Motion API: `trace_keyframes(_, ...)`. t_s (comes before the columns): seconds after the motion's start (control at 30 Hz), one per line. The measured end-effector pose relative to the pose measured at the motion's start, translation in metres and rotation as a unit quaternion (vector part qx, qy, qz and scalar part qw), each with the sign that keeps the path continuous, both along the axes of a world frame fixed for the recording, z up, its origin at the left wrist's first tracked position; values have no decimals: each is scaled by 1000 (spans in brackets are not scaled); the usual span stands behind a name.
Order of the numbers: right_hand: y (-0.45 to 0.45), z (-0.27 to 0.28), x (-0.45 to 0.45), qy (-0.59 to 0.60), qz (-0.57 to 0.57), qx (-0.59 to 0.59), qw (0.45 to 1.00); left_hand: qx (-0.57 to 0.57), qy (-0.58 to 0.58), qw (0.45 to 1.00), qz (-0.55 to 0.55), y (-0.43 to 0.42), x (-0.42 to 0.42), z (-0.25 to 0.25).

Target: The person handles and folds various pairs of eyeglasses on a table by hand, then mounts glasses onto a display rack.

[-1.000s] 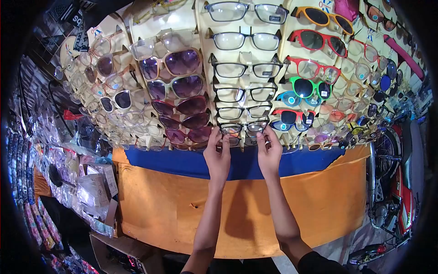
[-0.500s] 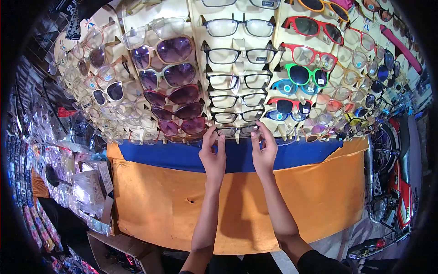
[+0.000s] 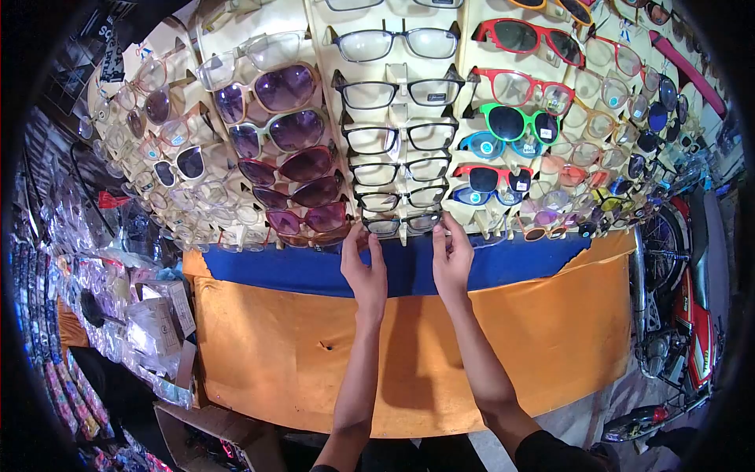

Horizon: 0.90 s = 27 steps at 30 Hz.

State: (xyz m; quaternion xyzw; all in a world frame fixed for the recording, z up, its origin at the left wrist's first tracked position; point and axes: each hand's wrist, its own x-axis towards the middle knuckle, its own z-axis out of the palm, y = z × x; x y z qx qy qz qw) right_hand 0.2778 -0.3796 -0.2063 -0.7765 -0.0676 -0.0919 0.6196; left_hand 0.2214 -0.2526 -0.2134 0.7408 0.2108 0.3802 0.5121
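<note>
The lowest pair of dark-framed eyeglasses [image 3: 384,227] in the middle column sits level against the cream display board [image 3: 403,71]. My left hand [image 3: 364,270] is at its left end, thumb and fingers curled around that side. On the opposite end, my right hand [image 3: 452,263] has its fingers bent about the other side of the frame. The fingertips partly cover both outer ends, so the exact contact is hidden. Just above, several black-framed eyeglasses [image 3: 370,140] hang in a column.
Purple-lensed sunglasses [image 3: 283,88] fill the column to the left; red and green frames [image 3: 521,124] hang to the right. Below lie a blue cloth strip [image 3: 267,266] and an orange-covered counter [image 3: 275,338]. Plastic-wrapped packets [image 3: 153,322] stand left, a red motorcycle [image 3: 696,338] right.
The view has shifted slightly, so the display sits a little further left in it. Both hands stay at the ends of the lowest eyeglasses, with only slight finger movement.
</note>
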Motion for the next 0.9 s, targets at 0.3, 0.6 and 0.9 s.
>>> trace_keyframes(0.3, 2, -17, -4, 2, -1, -11, 1000, -31, 13, 999, -7, -2, -1, 5)
trace_keyframes(0.6, -4, -20, -17, -33, -16, -15, 999, -39, 19, 999, 0, -9, -18, -9)
trace_keyframes(0.9, -2, -16, -23, 9, -23, -37, 999, -40, 14, 999, -8, -7, -20, -18)
